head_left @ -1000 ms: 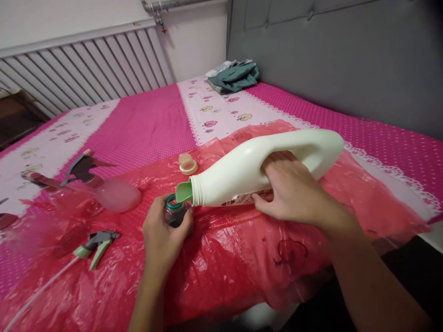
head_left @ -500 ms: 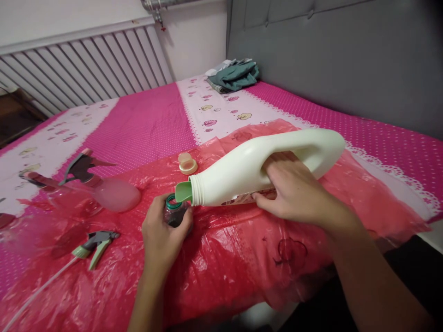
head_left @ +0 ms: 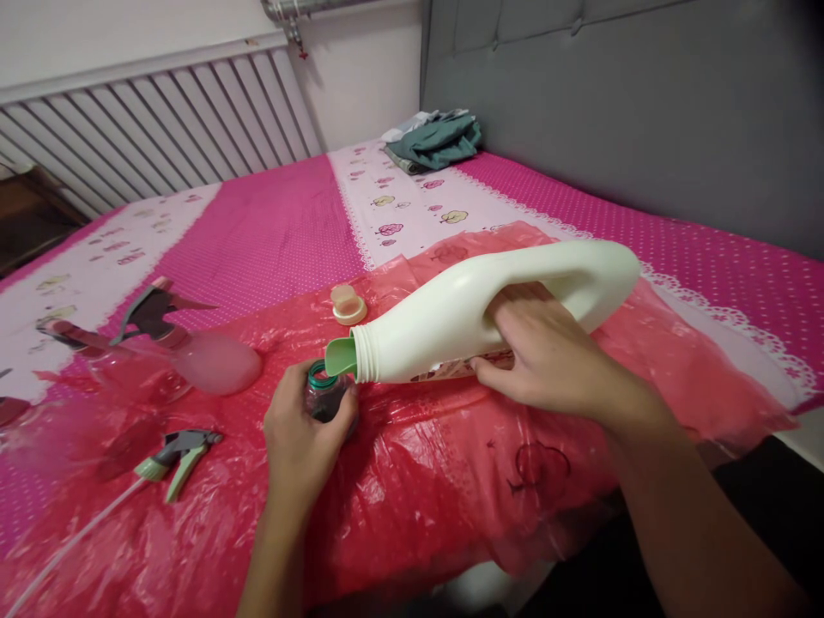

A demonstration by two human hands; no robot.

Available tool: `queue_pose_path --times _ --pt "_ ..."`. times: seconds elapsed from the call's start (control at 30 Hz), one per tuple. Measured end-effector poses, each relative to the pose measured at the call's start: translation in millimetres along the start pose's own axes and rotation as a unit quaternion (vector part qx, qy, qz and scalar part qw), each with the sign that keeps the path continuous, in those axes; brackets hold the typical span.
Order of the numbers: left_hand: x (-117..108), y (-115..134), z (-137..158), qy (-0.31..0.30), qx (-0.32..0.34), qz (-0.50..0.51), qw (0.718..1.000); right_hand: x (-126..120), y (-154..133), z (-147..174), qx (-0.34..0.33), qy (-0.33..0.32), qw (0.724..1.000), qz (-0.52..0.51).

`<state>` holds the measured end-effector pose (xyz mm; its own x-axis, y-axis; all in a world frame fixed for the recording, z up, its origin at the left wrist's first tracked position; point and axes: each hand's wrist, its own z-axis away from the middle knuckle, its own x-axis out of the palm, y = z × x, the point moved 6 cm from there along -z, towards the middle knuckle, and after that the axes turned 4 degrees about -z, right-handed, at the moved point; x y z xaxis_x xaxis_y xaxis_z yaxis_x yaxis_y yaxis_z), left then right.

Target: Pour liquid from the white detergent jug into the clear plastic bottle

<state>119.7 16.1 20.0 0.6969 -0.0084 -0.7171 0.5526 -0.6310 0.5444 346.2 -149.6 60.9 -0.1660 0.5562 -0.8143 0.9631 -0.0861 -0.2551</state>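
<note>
- Over the red plastic sheet (head_left: 412, 493) spread on the bed (head_left: 276, 232), the large white bottle (head_left: 438, 322) is tipped nearly onto its side, its neck pointing left.
- The right grip (head_left: 544, 356) is closed around the bottle's handle (head_left: 566, 260): the fingers pass through the loop and the thumb lies along the lower, labelled side.
- The left grip (head_left: 302, 429) is curled around a small clear bottle (head_left: 328, 403), with the thumb on its near right side and the fingers mostly hidden behind it.
- At the white bottle's neck, a green spout (head_left: 339, 356) overhangs the small bottle's green-rimmed mouth (head_left: 319, 376); whether the 2 touch I cannot tell.
- Across the last 1.0 s hardly anything has changed: both bottles keep practically the same place and tilt, and the view has shifted only a trace.
- That stillness suggests, as a judgement, a steady pouring posture, with the 2 openings kept lined up. No stream shows clearly, and the level in the small bottle is too hidden to judge.
- Just behind the neck sits a cream cap (head_left: 348, 306), off the bottle.
- Farther left are 2 spray bottles (head_left: 219, 362) and, nearer the person, 1 loose spray head (head_left: 184, 451) with a white tube (head_left: 83, 532) attached.
</note>
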Motion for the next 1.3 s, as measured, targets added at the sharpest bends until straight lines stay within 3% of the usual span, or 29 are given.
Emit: queue_pose_path --times 0.37,1.3 --pt "0.1 -0.3 -0.2 -0.002 -0.008 0.003 1.000 -1.3 -0.1 -0.5 -0.036 0.016 0.999 -0.001" --pt "-0.6 -0.2 -1.1 0.002 -0.001 -0.006 1.000 0.0 3.3 -2.7 -0.036 0.028 0.999 -0.010"
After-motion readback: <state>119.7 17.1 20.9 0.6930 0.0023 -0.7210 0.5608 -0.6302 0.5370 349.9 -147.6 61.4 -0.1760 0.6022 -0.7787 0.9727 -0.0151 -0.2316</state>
